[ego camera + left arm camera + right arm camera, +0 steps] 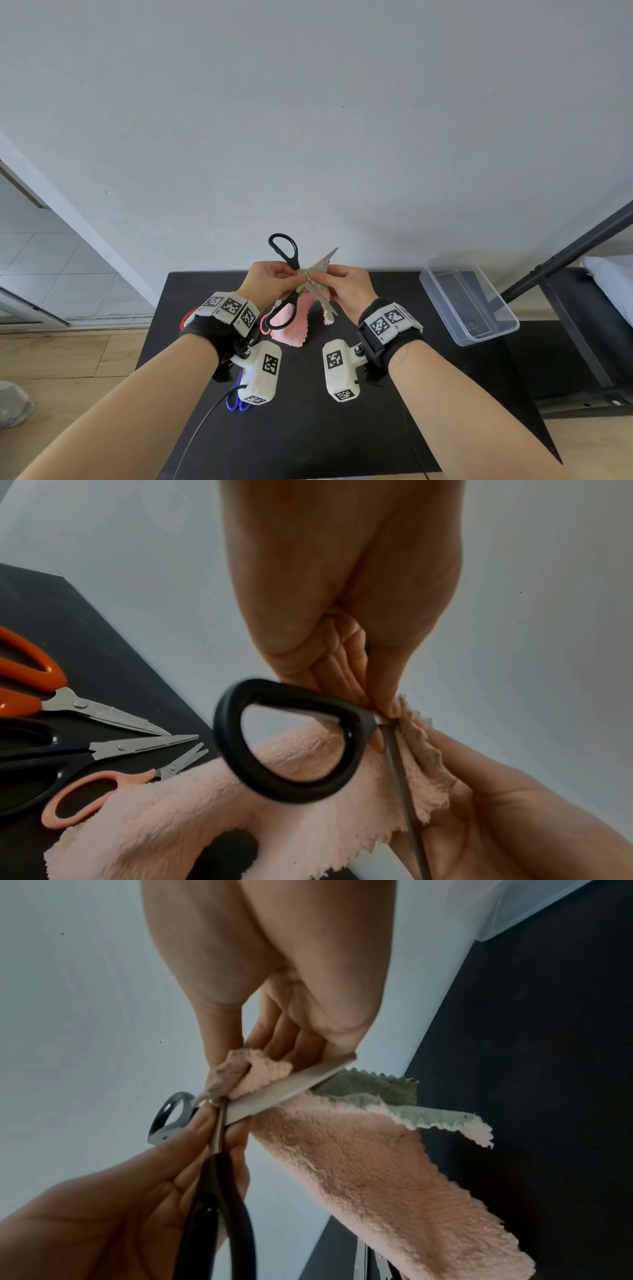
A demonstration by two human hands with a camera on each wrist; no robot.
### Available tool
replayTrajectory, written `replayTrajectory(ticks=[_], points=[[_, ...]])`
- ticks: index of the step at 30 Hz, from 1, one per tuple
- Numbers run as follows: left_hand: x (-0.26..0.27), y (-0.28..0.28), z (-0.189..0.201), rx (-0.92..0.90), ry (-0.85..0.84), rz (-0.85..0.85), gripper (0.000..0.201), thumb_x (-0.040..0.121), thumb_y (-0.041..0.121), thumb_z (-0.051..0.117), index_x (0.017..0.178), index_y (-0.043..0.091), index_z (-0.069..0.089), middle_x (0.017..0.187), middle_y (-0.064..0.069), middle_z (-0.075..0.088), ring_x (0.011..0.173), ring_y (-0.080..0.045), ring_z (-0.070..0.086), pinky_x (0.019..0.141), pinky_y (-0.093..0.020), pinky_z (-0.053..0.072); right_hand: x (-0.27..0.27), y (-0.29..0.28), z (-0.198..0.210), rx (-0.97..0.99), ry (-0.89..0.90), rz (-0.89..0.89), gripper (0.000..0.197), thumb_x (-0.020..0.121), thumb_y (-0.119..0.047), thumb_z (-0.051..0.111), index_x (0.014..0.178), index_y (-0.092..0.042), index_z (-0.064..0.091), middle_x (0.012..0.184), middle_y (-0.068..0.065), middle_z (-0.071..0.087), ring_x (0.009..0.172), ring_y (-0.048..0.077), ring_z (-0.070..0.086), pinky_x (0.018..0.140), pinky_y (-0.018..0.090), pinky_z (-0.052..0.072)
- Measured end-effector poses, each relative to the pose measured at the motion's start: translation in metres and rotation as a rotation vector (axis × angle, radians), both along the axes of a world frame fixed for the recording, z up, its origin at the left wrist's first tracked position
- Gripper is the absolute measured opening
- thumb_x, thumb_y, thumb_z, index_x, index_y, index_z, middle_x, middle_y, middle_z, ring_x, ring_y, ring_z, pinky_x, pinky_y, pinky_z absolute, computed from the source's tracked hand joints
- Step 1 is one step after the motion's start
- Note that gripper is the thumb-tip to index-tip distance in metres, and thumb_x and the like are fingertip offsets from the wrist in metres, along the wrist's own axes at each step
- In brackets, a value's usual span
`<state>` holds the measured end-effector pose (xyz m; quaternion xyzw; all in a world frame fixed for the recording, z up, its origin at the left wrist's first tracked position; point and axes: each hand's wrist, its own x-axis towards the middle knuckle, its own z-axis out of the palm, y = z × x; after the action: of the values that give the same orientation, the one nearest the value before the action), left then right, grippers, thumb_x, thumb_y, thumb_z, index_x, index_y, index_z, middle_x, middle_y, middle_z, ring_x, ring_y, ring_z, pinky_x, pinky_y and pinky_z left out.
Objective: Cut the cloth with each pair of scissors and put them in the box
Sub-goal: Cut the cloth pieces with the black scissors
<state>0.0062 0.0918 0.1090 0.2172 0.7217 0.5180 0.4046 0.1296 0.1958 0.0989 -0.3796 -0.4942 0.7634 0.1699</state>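
Item: black-handled scissors [297,278], held up over the table [394,394] between my two hands, blades spread wide in a cross, one tip aimed up at the wall, the other down.

Item: pink cloth [295,322], bunched into the crotch of the blades near the pivot, its long tail hanging to the table; grey-green reverse side shows at the pinked edge.

Item: my left hand [270,282], its fingers [383,702] pressed together and pinching the scissors at the pivot, not through the handle loops.

Item: my right hand [346,284], its fingers [240,1047] pinching the gathered cloth just beside the blades.

Note on the step: I judge the cloth looks wadded at the pivot. Better to pull it flat and taut with the right, take the loops properly, and close on a single layer, fingertips kept off the edge.

Item: spare scissors on the table at left: orange [37,677], black [51,756], pink [99,794].

Item: clear plastic box [469,301], at right, well apart, no scissors showing in it.
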Motion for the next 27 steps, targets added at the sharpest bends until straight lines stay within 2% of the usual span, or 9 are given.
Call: replayTrajectory(ticks=[5, 9, 11, 15, 17, 19, 22, 24, 27], points=[[-0.005, 0.000, -0.002, -0.037, 0.006, -0.045, 0.009, 0.079, 0.009, 0.075, 0.081, 0.006, 0.067, 0.080, -0.015, 0.071, 0.072, -0.019, 0.063, 0.061, -0.016, 0.052, -0.001, 0.003, 0.000, -0.075, 0.037, -0.043, 0.013, 0.079, 0.000, 0.071, 0.091, 0.000, 0.070, 0.092, 0.018, 0.071, 0.077, 0.026, 0.068, 0.077, 0.033, 0.058], [-0.009, -0.003, -0.004, -0.054, 0.001, -0.069, 0.009, 0.078, 0.011, 0.076, 0.081, 0.006, 0.069, 0.088, -0.020, 0.073, 0.080, -0.027, 0.063, 0.079, -0.034, 0.051, -0.001, 0.006, -0.001, -0.114, 0.078, -0.062, 0.018, 0.080, 0.002, 0.069, 0.098, 0.006, 0.068, 0.095, 0.021, 0.070, 0.079, 0.026, 0.069, 0.071, 0.030, 0.058], [-0.009, -0.005, -0.004, -0.062, -0.005, -0.068, 0.008, 0.078, 0.010, 0.076, 0.080, 0.006, 0.069, 0.081, -0.015, 0.074, 0.078, -0.026, 0.062, 0.076, -0.035, 0.050, -0.002, 0.009, 0.000, -0.130, 0.084, -0.089, 0.017, 0.081, 0.002, 0.068, 0.097, 0.007, 0.068, 0.090, 0.019, 0.071, 0.075, 0.024, 0.069, 0.067, 0.028, 0.058], [-0.010, -0.012, -0.005, -0.086, 0.001, -0.087, 0.013, 0.080, 0.011, 0.074, 0.086, 0.002, 0.069, 0.068, -0.004, 0.072, 0.066, -0.020, 0.057, 0.061, -0.023, 0.047, 0.001, 0.021, -0.001, -0.102, 0.074, -0.124, 0.010, 0.081, -0.001, 0.069, 0.090, 0.002, 0.071, 0.081, 0.014, 0.069, 0.071, 0.022, 0.066, 0.068, 0.030, 0.056], [-0.009, -0.015, -0.005, -0.084, -0.013, -0.086, 0.007, 0.081, 0.012, 0.072, 0.083, 0.006, 0.068, 0.072, -0.007, 0.073, 0.070, -0.024, 0.057, 0.065, -0.028, 0.045, 0.004, 0.029, 0.000, -0.101, 0.076, -0.147, 0.008, 0.082, -0.002, 0.069, 0.088, 0.001, 0.071, 0.076, 0.011, 0.069, 0.068, 0.020, 0.066, 0.067, 0.030, 0.056], [-0.007, -0.018, -0.004, -0.079, -0.028, -0.076, 0.010, 0.084, 0.013, 0.069, 0.087, 0.004, 0.066, 0.077, -0.013, 0.071, 0.069, -0.025, 0.056, 0.067, -0.032, 0.044, 0.006, 0.037, 0.000, -0.097, 0.089, -0.182, 0.007, 0.083, -0.003, 0.068, 0.088, 0.001, 0.070, 0.074, 0.010, 0.068, 0.066, 0.018, 0.064, 0.066, 0.028, 0.055], [-0.006, -0.023, -0.001, -0.069, -0.061, -0.065, 0.022, 0.089, 0.014, 0.064, 0.104, -0.002, 0.060, 0.070, -0.013, 0.064, 0.053, -0.019, 0.058, 0.054, -0.022, 0.049, 0.011, 0.048, 0.001, -0.044, 0.108, -0.184, 0.007, 0.084, -0.003, 0.067, 0.089, 0.000, 0.070, 0.080, 0.012, 0.065, 0.073, 0.018, 0.062, 0.076, 0.029, 0.051], [-0.009, -0.026, 0.002, -0.065, -0.087, -0.081, 0.027, 0.090, 0.015, 0.062, 0.110, -0.002, 0.057, 0.074, -0.016, 0.063, 0.051, -0.019, 0.060, 0.052, -0.023, 0.051, 0.015, 0.052, 0.001, -0.023, 0.119, -0.175, 0.008, 0.085, -0.003, 0.066, 0.091, 0.001, 0.069, 0.082, 0.012, 0.065, 0.077, 0.018, 0.061, 0.083, 0.030, 0.048], [-0.015, -0.027, 0.007, -0.061, -0.087, -0.086, 0.029, 0.092, 0.016, 0.060, 0.115, 0.000, 0.054, 0.079, -0.019, 0.063, 0.052, -0.021, 0.061, 0.051, -0.026, 0.053, 0.020, 0.055, 0.001, 0.003, 0.101, -0.163, 0.009, 0.085, -0.005, 0.065, 0.092, -0.001, 0.070, 0.082, 0.010, 0.066, 0.076, 0.017, 0.062, 0.075, 0.027, 0.051]])
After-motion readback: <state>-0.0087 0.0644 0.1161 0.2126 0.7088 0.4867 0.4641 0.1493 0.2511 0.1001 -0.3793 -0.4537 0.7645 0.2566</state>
